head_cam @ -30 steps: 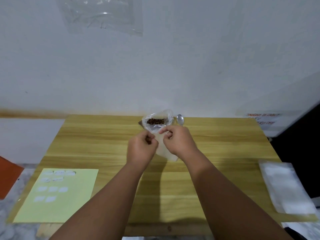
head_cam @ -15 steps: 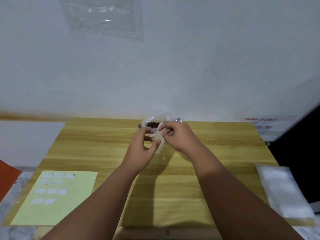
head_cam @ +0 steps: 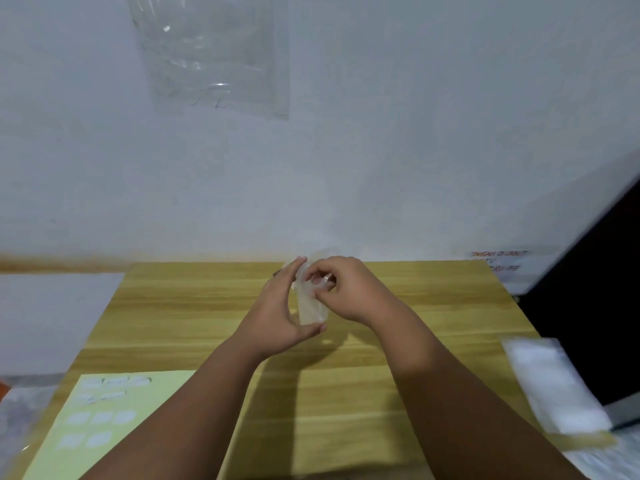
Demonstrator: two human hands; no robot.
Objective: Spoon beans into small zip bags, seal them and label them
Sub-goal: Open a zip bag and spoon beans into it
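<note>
A small clear zip bag [head_cam: 311, 308] stands upright between my hands over the far middle of the wooden table [head_cam: 194, 317]. My left hand [head_cam: 280, 311] cups it from the left, fingers at its top and thumb under its bottom. My right hand [head_cam: 341, 289] pinches the bag's upper edge with curled fingers. The bag of beans and the spoon are hidden behind my hands; only a bit of clear plastic [head_cam: 325, 252] shows above them. A pale green sheet [head_cam: 104, 424] with several white labels lies at the near left.
A stack of clear zip bags [head_cam: 554, 382] lies at the table's right edge. A dark panel [head_cam: 595, 306] stands to the right. The white wall, with a clear plastic sheet [head_cam: 211, 53] stuck on it, rises right behind the table.
My left hand has gone from a curled pinch to cupping the bag from top to bottom. The bag now stands upright. The view tilted up, and my hands now hide the beans and spoon.
</note>
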